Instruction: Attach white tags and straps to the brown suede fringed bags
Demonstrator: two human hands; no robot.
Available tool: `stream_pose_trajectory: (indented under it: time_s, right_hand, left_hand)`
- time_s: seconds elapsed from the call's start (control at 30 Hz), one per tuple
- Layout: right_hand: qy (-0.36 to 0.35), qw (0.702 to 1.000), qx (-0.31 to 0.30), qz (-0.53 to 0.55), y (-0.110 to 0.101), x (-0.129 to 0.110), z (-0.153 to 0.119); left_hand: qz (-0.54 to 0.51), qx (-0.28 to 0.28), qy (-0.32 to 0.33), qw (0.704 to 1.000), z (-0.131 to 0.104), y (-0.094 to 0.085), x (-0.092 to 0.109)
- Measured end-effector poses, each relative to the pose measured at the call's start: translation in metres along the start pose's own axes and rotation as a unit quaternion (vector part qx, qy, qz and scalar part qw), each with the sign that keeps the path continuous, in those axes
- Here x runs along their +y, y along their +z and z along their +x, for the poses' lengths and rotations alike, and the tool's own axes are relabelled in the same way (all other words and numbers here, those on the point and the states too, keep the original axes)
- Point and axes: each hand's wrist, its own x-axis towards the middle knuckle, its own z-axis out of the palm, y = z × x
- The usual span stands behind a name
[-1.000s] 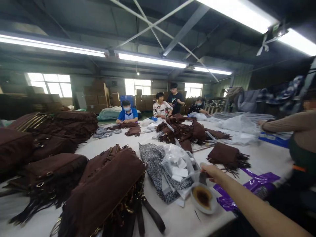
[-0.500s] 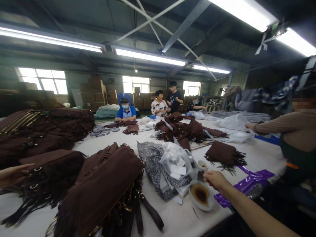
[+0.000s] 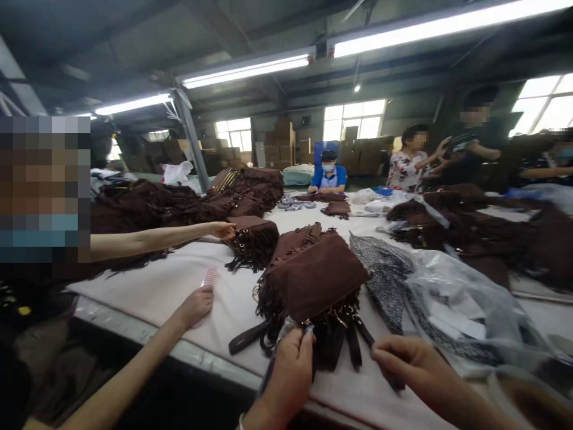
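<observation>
A stack of brown fringed bags (image 3: 322, 275) lies on the white-covered table in front of me. My left hand (image 3: 289, 370) is closed at the stack's near edge, on a grey-wrapped strap (image 3: 274, 352) beside metal clasps. To its right, my right hand (image 3: 416, 367) has its thumb and forefinger pinched together close to a dark wrist strap (image 3: 367, 331). Whatever is between those fingertips is too small to tell. A clear plastic bag with white tags (image 3: 456, 310) lies beyond my right hand, over grey speckled material (image 3: 385, 275).
At the left, a person's one hand (image 3: 224, 230) touches another brown bag (image 3: 257, 233); the other holds a red-and-white comb-like piece (image 3: 209, 276). A bowl (image 3: 528, 394) of brown liquid stands at the lower right. Brown bag piles (image 3: 250, 188) and several people are farther back.
The view has swung left, and the person at the left now shows. My left hand has come into view at the bag stack; my right hand has moved from the bowl towards the straps.
</observation>
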Motion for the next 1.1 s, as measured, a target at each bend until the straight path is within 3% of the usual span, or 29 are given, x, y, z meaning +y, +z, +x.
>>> stream_pose_trajectory:
  time_s: [0.07,0.13,0.27,0.57,0.67,0.77,0.83,0.93,1.1]
  right_hand:
    - [-0.022,0.998,-0.025,0.054,0.035,-0.032,0.023]
    - [-0.026,0.995,-0.043,0.081,0.057,-0.053,0.043]
    - [-0.007,0.997,-0.043,0.071,0.075,-0.064,0.067]
    - [0.083,0.996,-0.012,-0.008,0.077,-0.077,0.072]
    - [0.125,0.992,-0.021,0.027,0.080,-0.077,0.075]
    - [0.149,0.978,-0.080,0.122,0.084,-0.068,0.078]
    - [0.154,0.966,-0.117,0.171,0.085,-0.061,0.080]
    - [0.154,0.961,-0.125,0.191,0.081,-0.057,0.079]
    - [0.110,0.976,-0.126,0.138,0.068,-0.058,0.071]
  left_hand:
    - [0.068,0.002,0.055,0.996,-0.006,-0.001,0.000]
    - [0.095,-0.003,0.087,0.992,-0.010,-0.002,-0.002]
    - [0.103,-0.010,0.122,0.987,-0.012,-0.004,-0.008]
    - [0.088,-0.006,0.142,0.986,-0.010,-0.003,-0.023]
    - [0.095,-0.003,0.162,0.982,-0.010,-0.003,-0.023]
    - [0.133,0.003,0.188,0.973,-0.010,-0.002,-0.026]
    - [0.163,0.002,0.200,0.966,-0.010,-0.001,-0.028]
    - [0.196,0.003,0.201,0.960,-0.010,-0.003,-0.028]
    - [0.163,-0.003,0.161,0.973,-0.010,-0.009,-0.017]
